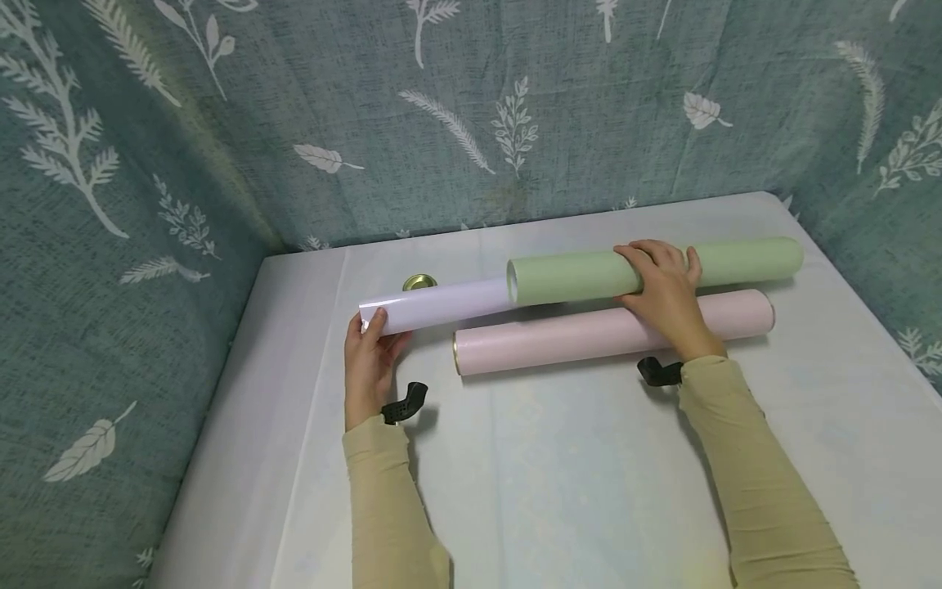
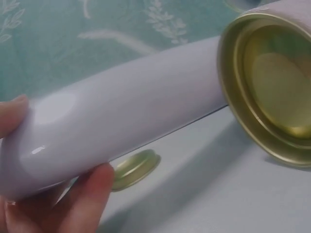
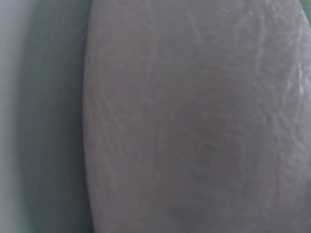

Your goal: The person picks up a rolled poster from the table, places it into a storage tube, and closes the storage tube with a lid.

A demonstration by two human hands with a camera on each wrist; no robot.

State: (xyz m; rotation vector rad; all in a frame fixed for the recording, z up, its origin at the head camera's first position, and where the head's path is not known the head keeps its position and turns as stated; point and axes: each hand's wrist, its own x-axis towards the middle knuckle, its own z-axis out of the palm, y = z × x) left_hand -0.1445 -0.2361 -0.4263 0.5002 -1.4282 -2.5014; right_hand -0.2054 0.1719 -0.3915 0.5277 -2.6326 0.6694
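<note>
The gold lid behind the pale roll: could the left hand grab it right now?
Probably not: the left hand grips the end of the pale roll, which crosses in front of the gold lid in the head view. Freed, it might reach round.

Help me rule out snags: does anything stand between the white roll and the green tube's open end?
Nothing visible does: the white roll, gripped by the left hand, reaches the open end of the green tube. The pink tube lies alongside.
</note>
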